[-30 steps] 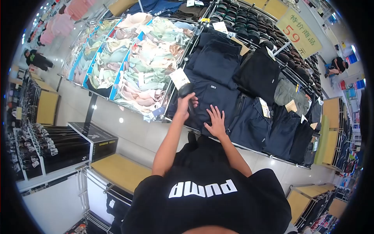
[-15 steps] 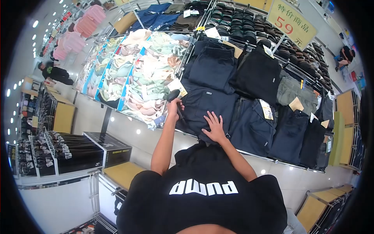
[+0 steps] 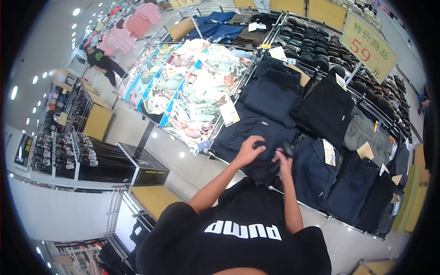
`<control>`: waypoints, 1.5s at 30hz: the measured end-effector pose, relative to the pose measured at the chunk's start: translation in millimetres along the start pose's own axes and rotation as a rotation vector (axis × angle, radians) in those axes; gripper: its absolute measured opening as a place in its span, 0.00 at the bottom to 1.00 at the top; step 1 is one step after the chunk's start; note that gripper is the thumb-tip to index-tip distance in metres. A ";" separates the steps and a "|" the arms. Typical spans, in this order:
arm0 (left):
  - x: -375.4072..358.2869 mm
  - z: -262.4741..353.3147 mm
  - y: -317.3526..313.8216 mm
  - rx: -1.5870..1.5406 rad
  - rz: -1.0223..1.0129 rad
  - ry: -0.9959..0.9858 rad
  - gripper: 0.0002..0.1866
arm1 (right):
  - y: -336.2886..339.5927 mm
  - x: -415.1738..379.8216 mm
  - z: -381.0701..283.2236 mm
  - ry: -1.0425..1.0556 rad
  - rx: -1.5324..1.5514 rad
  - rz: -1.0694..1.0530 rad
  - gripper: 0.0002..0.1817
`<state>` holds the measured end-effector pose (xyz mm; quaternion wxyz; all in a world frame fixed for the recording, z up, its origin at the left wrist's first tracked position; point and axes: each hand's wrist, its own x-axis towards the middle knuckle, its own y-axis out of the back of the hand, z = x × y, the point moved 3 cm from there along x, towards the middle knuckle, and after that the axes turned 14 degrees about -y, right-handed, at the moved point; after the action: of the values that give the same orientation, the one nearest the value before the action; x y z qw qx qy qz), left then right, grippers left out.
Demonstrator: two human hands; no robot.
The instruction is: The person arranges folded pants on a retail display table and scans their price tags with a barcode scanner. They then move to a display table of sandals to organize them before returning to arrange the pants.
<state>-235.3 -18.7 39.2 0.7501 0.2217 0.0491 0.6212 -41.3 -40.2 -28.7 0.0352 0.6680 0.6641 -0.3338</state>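
Observation:
Over the front of a folded pair of dark navy trousers [image 3: 256,128], my left hand [image 3: 250,151] is half curled. Its thumb and fingers are apart, with only dark cloth visible behind the gap. Just to its right, my right hand [image 3: 284,165] grips a black handheld tool with a rounded head [image 3: 288,147]. Motion blurs the tool, and its exact kind cannot be made out. A white paper tag [image 3: 228,113] lies at the left of the trousers.
Bins of pale garments [image 3: 197,98] adjoin on the left. More folded trousers [image 3: 314,172] lie to the right, under a yellow price sign [image 3: 368,46]. Rows of dark slippers [image 3: 305,43] are behind. A metal rail [image 3: 321,213] edges the table. Another person [image 3: 105,64] stands far left.
The black tool has passed from my left hand to my right. My left hand has moved right onto the trousers; my right hand has lifted off them. The view has shifted.

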 end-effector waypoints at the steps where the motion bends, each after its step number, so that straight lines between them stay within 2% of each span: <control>1: 1.6 -10.9 11.2 0.117 0.101 -0.041 0.22 | 11.4 -6.7 -7.3 -0.003 0.089 0.047 0.11; 2: 1.5 -13.8 23.2 0.434 0.176 -0.150 0.22 | 24.9 -11.1 -14.8 0.028 0.120 0.107 0.11; 3: -1.0 -26.0 33.0 0.600 0.127 -0.073 0.27 | 39.3 -12.7 -21.1 0.060 0.153 0.170 0.10; 5: -15.5 -67.5 45.2 0.934 -0.063 -0.058 0.33 | 63.4 -13.6 -31.3 0.098 0.121 0.238 0.11; 7: -27.6 -87.4 41.8 0.974 -0.075 -0.080 0.35 | 71.7 -18.2 -36.7 0.090 0.066 0.304 0.15; 9: -28.0 -92.2 38.4 1.009 -0.089 -0.109 0.36 | 87.2 -8.3 -24.5 0.052 -0.200 0.389 0.20; 10: -28.5 -93.8 37.9 1.009 -0.085 -0.100 0.37 | 102.5 4.1 -6.5 0.020 -0.287 0.376 0.26; 11: -30.0 -95.2 36.6 1.009 -0.078 -0.088 0.37 | 103.1 4.7 -3.0 0.019 -0.289 0.384 0.26; 15: -29.9 -97.9 37.5 0.988 -0.077 -0.095 0.37 | 91.1 7.6 -0.5 0.190 -0.503 0.563 0.29; 17: -29.6 -99.7 36.9 0.978 -0.070 -0.110 0.37 | 73.3 -1.7 -2.0 0.324 -0.584 0.865 0.36; 18: -30.9 -100.8 38.1 0.976 -0.064 -0.116 0.37 | 66.9 -6.4 -2.9 0.094 -0.522 0.859 0.47; 19: -32.8 -101.8 38.8 0.970 -0.061 -0.121 0.37 | 52.6 -14.7 -4.8 0.099 -0.524 0.864 0.47; 21: -31.6 -105.6 38.9 0.957 -0.066 -0.122 0.37 | 31.2 -25.8 -7.0 0.172 -0.576 1.086 0.56; 22: -31.0 -108.0 39.0 0.953 -0.082 -0.107 0.38 | 21.1 -29.6 -9.5 0.234 -0.648 1.181 0.57; 23: -30.6 -108.2 39.7 0.947 -0.078 -0.118 0.38 | 12.0 -30.5 -9.8 0.244 -0.647 1.190 0.57; 25: -30.9 -110.8 40.3 0.933 -0.092 -0.114 0.38 | -17.2 -35.4 -13.0 0.605 -0.891 1.230 0.56; 28: -29.5 -114.5 41.2 0.916 -0.095 -0.130 0.38 | -82.3 -30.2 -18.9 0.721 -1.180 0.839 0.43; 29: -32.1 -116.1 41.1 0.916 -0.090 -0.138 0.38 | -99.0 -17.7 -13.2 0.699 -1.243 0.659 0.40; 31: -32.3 -120.2 40.0 0.893 -0.086 -0.163 0.39 | -113.3 17.0 15.1 0.611 -1.359 0.489 0.35; 33: -33.0 -118.8 41.6 0.871 -0.072 -0.157 0.39 | -119.1 27.7 30.6 0.610 -1.455 0.544 0.33; 37: -32.6 -119.2 41.1 0.884 -0.072 -0.173 0.38 | -113.2 28.7 40.7 0.616 -1.430 0.633 0.32; 45: -31.9 -115.1 39.3 0.891 0.015 -0.216 0.38 | -107.4 35.9 48.8 0.695 -1.388 0.653 0.29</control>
<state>-318.5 -12.7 -55.0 0.5779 0.5866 0.2314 0.5180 -162.4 -20.8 -41.7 0.3262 0.7181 0.4650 0.4021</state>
